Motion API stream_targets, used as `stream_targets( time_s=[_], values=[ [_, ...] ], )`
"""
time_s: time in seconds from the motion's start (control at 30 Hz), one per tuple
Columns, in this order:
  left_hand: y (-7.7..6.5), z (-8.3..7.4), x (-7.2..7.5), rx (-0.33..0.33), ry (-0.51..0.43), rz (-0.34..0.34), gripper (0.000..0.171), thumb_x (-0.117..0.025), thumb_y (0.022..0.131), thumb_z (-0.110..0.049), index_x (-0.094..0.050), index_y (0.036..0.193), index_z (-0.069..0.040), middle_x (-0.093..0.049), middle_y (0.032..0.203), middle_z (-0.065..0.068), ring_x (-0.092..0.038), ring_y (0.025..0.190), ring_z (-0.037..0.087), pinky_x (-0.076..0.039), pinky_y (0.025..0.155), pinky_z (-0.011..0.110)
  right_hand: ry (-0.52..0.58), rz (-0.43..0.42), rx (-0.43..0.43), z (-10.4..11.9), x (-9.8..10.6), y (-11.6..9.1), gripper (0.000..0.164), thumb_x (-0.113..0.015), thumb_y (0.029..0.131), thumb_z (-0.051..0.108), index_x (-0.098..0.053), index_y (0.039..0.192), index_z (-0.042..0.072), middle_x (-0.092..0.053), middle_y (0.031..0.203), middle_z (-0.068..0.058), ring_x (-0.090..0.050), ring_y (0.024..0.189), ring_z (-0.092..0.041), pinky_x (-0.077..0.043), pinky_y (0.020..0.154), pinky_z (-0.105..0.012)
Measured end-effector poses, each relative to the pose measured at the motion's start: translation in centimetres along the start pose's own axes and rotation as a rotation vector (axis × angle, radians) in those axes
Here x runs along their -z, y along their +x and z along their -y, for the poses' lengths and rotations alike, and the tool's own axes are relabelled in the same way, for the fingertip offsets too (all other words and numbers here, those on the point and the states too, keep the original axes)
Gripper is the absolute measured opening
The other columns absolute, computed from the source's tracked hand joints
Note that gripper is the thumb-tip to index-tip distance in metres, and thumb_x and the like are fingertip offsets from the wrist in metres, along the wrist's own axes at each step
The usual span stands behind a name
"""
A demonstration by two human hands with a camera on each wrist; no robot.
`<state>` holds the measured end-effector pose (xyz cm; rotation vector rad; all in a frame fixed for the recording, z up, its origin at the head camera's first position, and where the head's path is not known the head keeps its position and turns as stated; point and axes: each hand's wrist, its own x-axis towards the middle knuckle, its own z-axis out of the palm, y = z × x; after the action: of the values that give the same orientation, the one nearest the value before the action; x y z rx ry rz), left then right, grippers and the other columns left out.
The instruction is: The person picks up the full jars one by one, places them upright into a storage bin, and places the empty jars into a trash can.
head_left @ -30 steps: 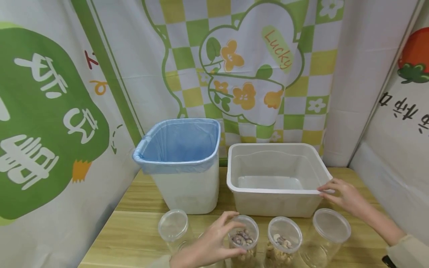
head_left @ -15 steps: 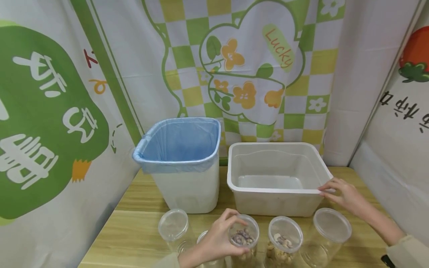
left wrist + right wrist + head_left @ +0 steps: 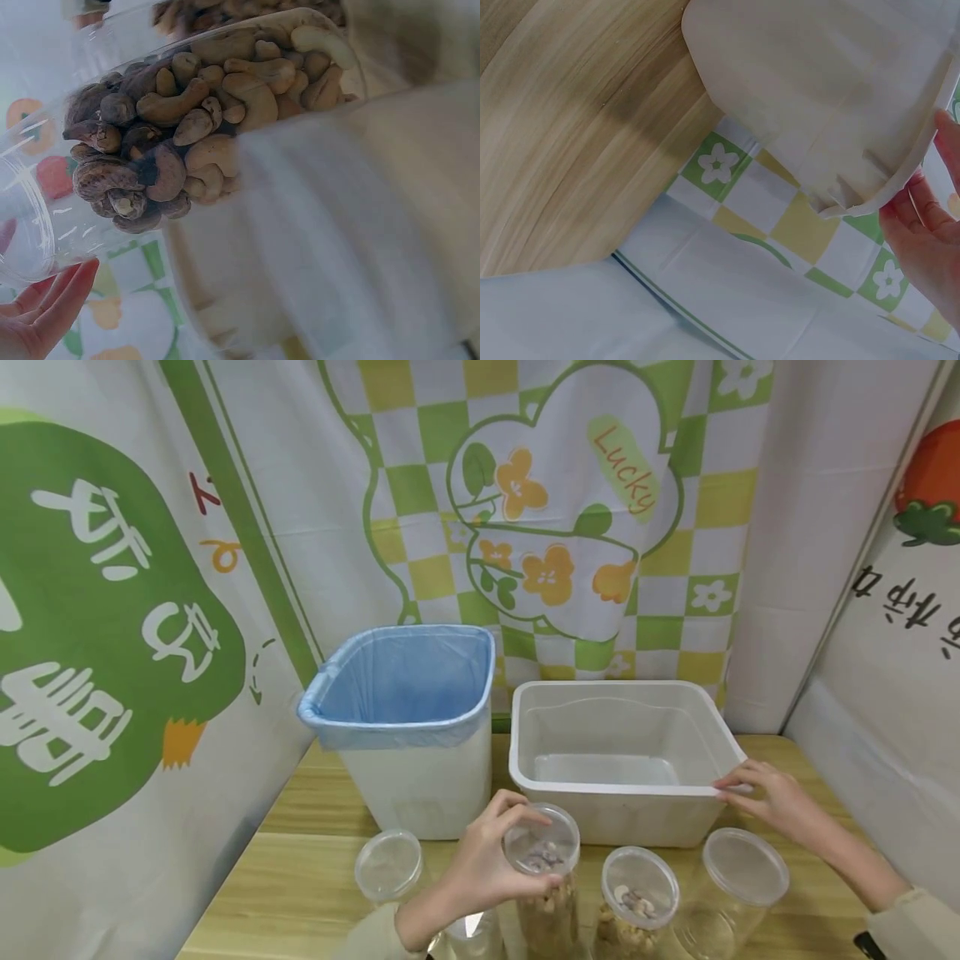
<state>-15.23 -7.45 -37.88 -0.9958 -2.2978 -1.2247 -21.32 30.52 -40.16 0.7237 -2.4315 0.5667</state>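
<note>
Just in front of the white tub [image 3: 615, 818], the left hand [image 3: 480, 864] curls its fingers round the top of a clear nut jar [image 3: 549, 910]: probably light, stiff, slippery, best gripped below its lid [image 3: 557, 831]. The right hand's [image 3: 772, 795] fingers pinch the tub's rim. Count: five jars [image 3: 388, 867], one tub, one bin [image 3: 427, 789].

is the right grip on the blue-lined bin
No, in the head view the right grip pinches the white tub at its rim, and the blue-lined bin stands left of that tub.

The wood-grain table [image 3: 300, 860] bears a bin [image 3: 431, 785]; a tub [image 3: 622, 817]; jars [image 3: 637, 893].
</note>
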Motion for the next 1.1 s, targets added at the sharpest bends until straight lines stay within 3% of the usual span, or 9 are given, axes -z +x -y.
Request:
stream_targets(
  time_s=[0.4,0.63,0.93,1.1],
  values=[
    [5.1,-2.3,2.6,0.014,-0.002,-0.122,0.044,-0.080,0.057,-0.025,-0.061,0.096,-0.015,-0.048,0.097,-0.002,-0.050,0.087,0.013,-0.048,0.070,0.029,0.011,-0.002,-0.028,-0.2,0.1,-0.2,0.022,-0.075,0.062,0.006,-0.066,0.078,0.018,-0.060,0.077,0.007,-0.053,0.077,-0.004,-0.046,0.065,-0.025],
    [7.6,-3.9,3.8,0.042,-0.024,-0.186,0.041,-0.081,0.058,-0.023,-0.062,0.094,-0.013,-0.051,0.095,0.002,-0.049,0.084,0.015,-0.045,0.069,0.035,0.012,0.009,-0.050,-0.1,0.1,-0.4,0.020,-0.075,0.064,0.007,-0.066,0.078,0.018,-0.060,0.077,0.009,-0.052,0.078,-0.003,-0.046,0.065,-0.028],
    [11.2,-5.0,4.9,0.054,-0.005,-0.204,0.039,-0.079,0.061,-0.026,-0.063,0.095,-0.013,-0.052,0.098,0.002,-0.049,0.085,0.015,-0.045,0.070,0.032,0.030,0.017,-0.049,-0.1,0.0,-0.2,0.020,-0.074,0.064,0.006,-0.066,0.079,0.018,-0.060,0.078,0.008,-0.051,0.079,-0.002,-0.045,0.065,-0.026],
    [13.2,-4.9,5.4,0.105,0.014,-0.200,0.039,-0.077,0.064,-0.030,-0.063,0.097,-0.016,-0.051,0.100,0.000,-0.048,0.089,0.013,-0.042,0.071,0.031,0.029,0.025,-0.050,0.1,0.0,-0.1,0.020,-0.074,0.065,0.006,-0.066,0.079,0.017,-0.060,0.079,0.009,-0.051,0.079,-0.003,-0.045,0.066,-0.027]
  ],
)
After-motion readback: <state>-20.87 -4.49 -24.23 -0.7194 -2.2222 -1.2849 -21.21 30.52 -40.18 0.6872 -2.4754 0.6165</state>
